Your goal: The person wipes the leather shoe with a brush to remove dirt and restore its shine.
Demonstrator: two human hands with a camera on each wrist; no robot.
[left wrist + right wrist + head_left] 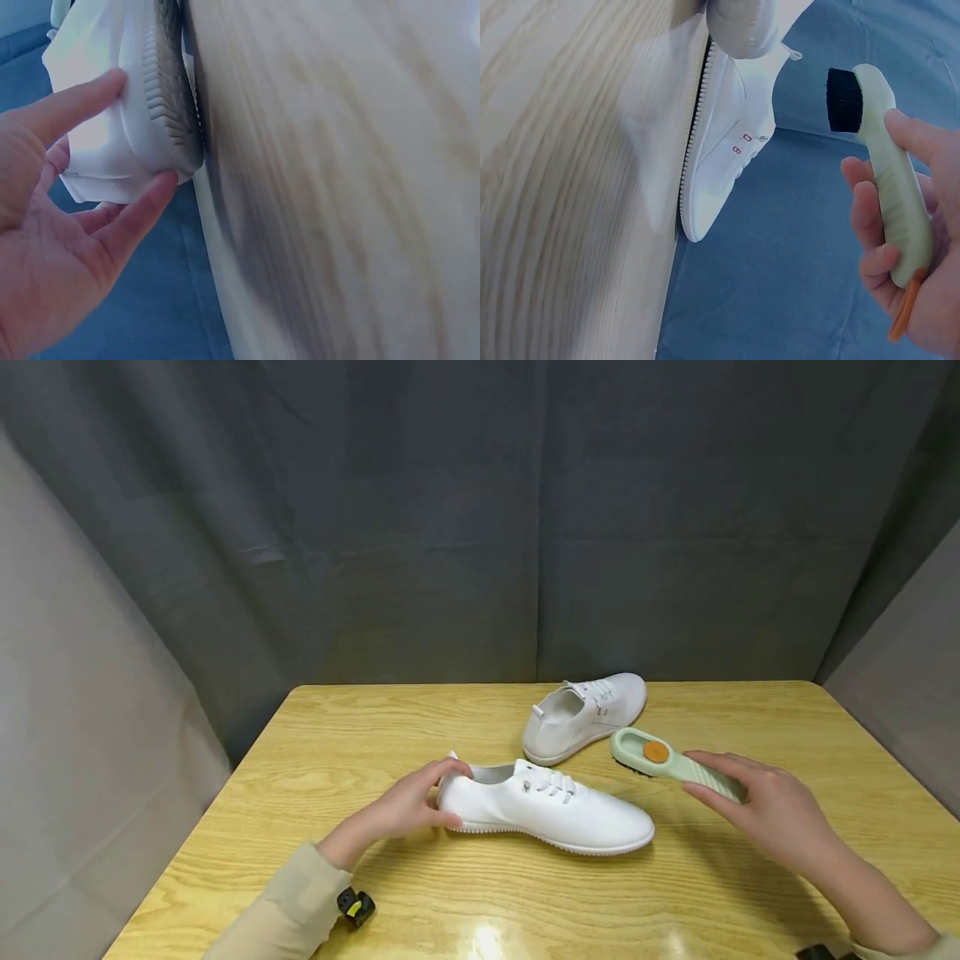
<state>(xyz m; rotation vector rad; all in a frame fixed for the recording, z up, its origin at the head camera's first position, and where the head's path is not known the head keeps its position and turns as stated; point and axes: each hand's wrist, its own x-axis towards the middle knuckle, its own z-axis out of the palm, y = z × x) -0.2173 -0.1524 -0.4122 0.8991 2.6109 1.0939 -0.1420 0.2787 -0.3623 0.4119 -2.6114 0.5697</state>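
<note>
A white lace-up shoe lies sole down on the table, its toe to the right. My left hand grips its heel, thumb low near the sole; the left wrist view shows the fingers around the shoe's heel. Above the table, right of that shoe, my right hand holds a light green brush with an orange button. In the right wrist view, the hand wraps the handle, and the brush's black bristles touch nothing.
A second white shoe stands farther back on the wooden table, toe pointing to the back right. Dark grey cloth hangs behind the table, with paler cloth at both sides.
</note>
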